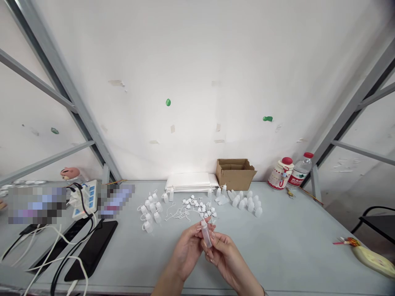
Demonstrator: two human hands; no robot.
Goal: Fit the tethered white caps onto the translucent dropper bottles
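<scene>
Between my two hands is a small translucent squeeze bottle (pixel 206 235) with a white nozzle top, tilted slightly. My left hand (pixel 190 242) has its fingertips closed on the upper part near the nozzle. My right hand (pixel 222 250) grips the bottle's lower body between thumb and fingers. Just beyond the hands lie several white nozzle caps (pixel 202 207) in a loose pile, with thin white strap pieces (pixel 179 213) beside them. To the left stand several capped bottles (pixel 148 226) with looped straps. To the right are several translucent bottles (pixel 242 203) without nozzles.
A cardboard box (pixel 236 170) and a stack of white sheets (pixel 191 181) stand against the wall. A red-lidded flask (pixel 280 174) and a water bottle (pixel 300 170) are at the back right. On the left are a power strip (pixel 89 199), cables and a black phone (pixel 92 250).
</scene>
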